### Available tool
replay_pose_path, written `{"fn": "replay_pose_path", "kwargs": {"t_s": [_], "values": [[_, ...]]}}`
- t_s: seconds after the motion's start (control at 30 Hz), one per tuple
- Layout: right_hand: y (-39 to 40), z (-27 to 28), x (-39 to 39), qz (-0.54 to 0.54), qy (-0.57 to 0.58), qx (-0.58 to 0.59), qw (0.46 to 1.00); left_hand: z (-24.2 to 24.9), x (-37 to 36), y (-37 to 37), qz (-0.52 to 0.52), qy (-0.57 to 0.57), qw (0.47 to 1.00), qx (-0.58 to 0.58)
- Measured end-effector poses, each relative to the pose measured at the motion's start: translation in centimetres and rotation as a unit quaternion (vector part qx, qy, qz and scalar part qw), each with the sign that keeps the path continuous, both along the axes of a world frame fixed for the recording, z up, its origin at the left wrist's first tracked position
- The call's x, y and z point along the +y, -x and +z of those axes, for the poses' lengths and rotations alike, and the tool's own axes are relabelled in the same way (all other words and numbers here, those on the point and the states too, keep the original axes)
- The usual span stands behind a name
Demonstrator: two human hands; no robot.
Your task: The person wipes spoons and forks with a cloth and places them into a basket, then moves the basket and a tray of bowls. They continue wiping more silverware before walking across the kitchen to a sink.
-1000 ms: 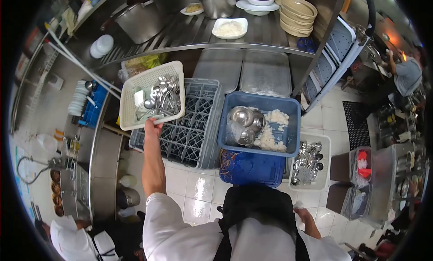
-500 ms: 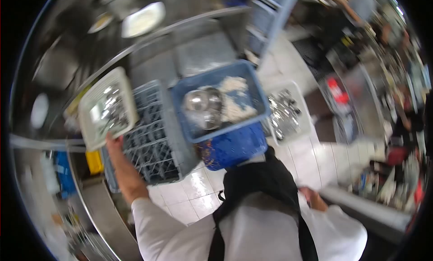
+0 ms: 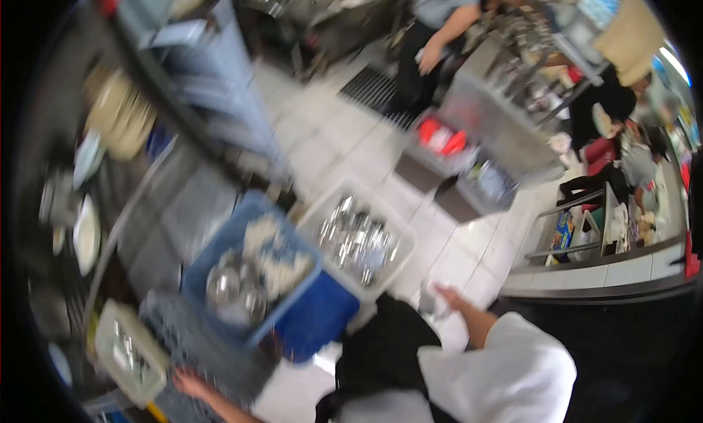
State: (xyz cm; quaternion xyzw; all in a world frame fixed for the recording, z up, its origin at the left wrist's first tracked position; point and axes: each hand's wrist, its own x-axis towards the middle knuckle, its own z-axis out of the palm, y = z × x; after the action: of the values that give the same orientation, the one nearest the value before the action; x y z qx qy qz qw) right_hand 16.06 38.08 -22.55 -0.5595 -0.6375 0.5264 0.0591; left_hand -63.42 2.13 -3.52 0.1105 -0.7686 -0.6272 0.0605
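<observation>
One basket now seems released, the left hand beside it with fingers loosely open. Whether the right hand grips the whitish thing, I cannot tell.

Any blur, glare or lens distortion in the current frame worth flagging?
Head view: motion blur throughout, streaking the cutlery and smearing the stacked bowls; contact between left hand and off-white basket can't be confirmed. Head view: fisheye distortion, with dark rounded corners. Head view: bright glare from the ceiling light at upper right.
</observation>
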Motion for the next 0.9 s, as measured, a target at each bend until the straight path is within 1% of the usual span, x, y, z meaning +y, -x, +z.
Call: {"fn": "replay_pose_path", "kwargs": {"t_s": [0.03,0.07,0.1,0.13,0.17,0.2,0.23,0.27,0.3,0.33,0.4,0.43,0.47,0.5,0.53,0.6,0.63,0.67,0.7,0.73,0.77,0.8,0.87,0.9], "values": [[2.6,-1.3,1.8,-0.271,0.215,-0.063,0.936,0.0,4.0,-2.2,0.033,0.016,0.999,0.008],[5.8,0.5,3.0,-0.306,0.179,-0.051,0.934,-0.1,8.8,-5.1,0.026,0.089,0.994,0.062],[8.5,2.6,4.8,-0.332,0.207,-0.125,0.912,2.3,15.4,-10.3,-0.044,0.184,0.952,0.241],[9.9,0.7,3.9,-0.357,0.172,-0.079,0.915,4.0,19.9,-13.8,-0.098,0.275,0.863,0.413],[12.3,3.2,5.6,-0.368,0.212,-0.053,0.904,-4.9,19.3,-11.7,-0.297,0.066,0.936,0.176],[14.4,4.8,6.8,-0.393,0.240,0.060,0.886,-5.6,24.5,-15.3,-0.395,0.023,0.911,0.118],[16.1,-0.3,7.7,-0.351,0.179,0.023,0.919,-5.0,35.4,-21.5,-0.544,0.053,0.838,0.009],[17.1,-0.3,8.3,-0.357,0.212,-0.006,0.910,-7.6,39.8,-23.3,-0.595,0.096,0.798,0.009],[17.3,-2.3,8.5,-0.366,0.239,0.001,0.899,-9.3,44.0,-24.9,-0.654,0.133,0.744,0.031],[17.1,-4.3,8.4,-0.366,0.241,-0.008,0.899,-11.4,47.6,-26.2,-0.696,0.142,0.703,0.023],[16.4,-4.7,9.1,-0.311,0.201,-0.058,0.927,-15.5,53.9,-28.3,-0.705,0.262,0.637,0.169],[16.1,-4.3,11.1,-0.300,0.193,-0.058,0.932,-16.2,56.8,-28.9,-0.695,0.260,0.648,0.171],[15.5,-3.7,11.6,-0.296,0.176,-0.081,0.935,-16.8,58.4,-29.7,-0.667,0.355,0.620,0.213],[14.7,-3.6,11.9,-0.297,0.160,-0.106,0.935,-17.3,59.4,-30.3,-0.634,0.445,0.580,0.251],[13.7,-3.4,12.6,-0.295,0.161,-0.111,0.935,-17.6,60.1,-30.6,-0.635,0.445,0.582,0.245],[10.5,-2.9,14.1,-0.248,0.151,-0.115,0.950,-18.2,60.4,-30.7,-0.652,0.501,0.567,0.041],[9.0,-2.8,14.8,-0.245,0.154,-0.130,0.948,-20.3,60.0,-30.2,-0.654,0.478,0.587,0.006],[7.9,-1.5,15.6,-0.239,0.150,-0.120,0.952,-20.9,58.8,-30.4,-0.648,0.479,0.592,0.002],[6.9,-0.4,16.3,-0.235,0.145,-0.109,0.955,-21.2,57.7,-30.8,-0.654,0.475,0.587,0.045],[5.5,-1.0,16.8,-0.218,0.139,-0.126,0.958,-21.4,56.5,-31.2,-0.660,0.471,0.579,0.088],[4.0,-2.1,17.3,-0.201,0.130,-0.143,0.960,-21.9,55.3,-31.7,-0.657,0.460,0.595,0.048],[3.2,-1.3,18.1,-0.191,0.124,-0.141,0.963,-22.3,53.9,-32.2,-0.651,0.446,0.614,0.007],[2.3,1.4,19.8,-0.134,0.126,-0.236,0.954,-21.7,50.3,-32.9,-0.669,0.415,0.616,-0.037],[2.2,2.7,20.1,-0.143,0.115,-0.230,0.956,-22.2,47.3,-33.4,-0.670,0.393,0.629,-0.032]]}}
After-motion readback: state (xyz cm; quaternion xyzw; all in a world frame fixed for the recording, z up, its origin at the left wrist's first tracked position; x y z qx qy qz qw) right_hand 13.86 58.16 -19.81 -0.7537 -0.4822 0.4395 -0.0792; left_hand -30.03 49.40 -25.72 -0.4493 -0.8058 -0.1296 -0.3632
